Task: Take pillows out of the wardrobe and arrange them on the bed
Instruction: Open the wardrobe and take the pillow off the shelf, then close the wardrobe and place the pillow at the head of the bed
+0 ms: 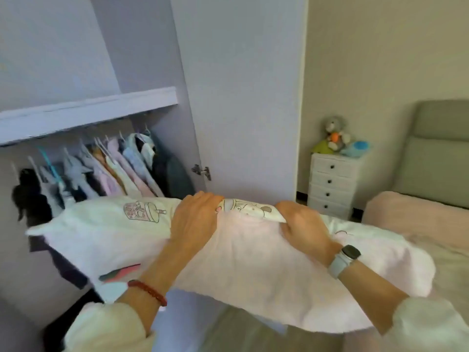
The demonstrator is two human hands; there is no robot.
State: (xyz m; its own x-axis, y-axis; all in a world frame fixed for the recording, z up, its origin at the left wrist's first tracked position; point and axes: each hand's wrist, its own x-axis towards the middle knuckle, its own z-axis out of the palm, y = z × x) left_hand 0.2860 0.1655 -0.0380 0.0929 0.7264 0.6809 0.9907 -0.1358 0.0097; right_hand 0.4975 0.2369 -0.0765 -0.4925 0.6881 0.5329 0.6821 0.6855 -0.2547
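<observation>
Pale pink pillow (253, 270) with outline cartoon prints; lilac wardrobe (241, 85); perhaps pink bed (416, 219); red bracelet (148, 292).

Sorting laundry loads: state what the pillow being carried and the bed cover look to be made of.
Pillow: soft woven fabric, likely cotton, matte; it sags and bunches where both hands grip it, with printed cartoon figures. Bed cover: looks like plush pink fleece, with a fuzzy, dull surface; blur leaves this uncertain.

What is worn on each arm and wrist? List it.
Left hand: red bead bracelet at the wrist, cream fleecy sleeve pushed up the forearm. Right hand: dark square watch on a pale grey-blue strap, cream sleeve likewise.
</observation>
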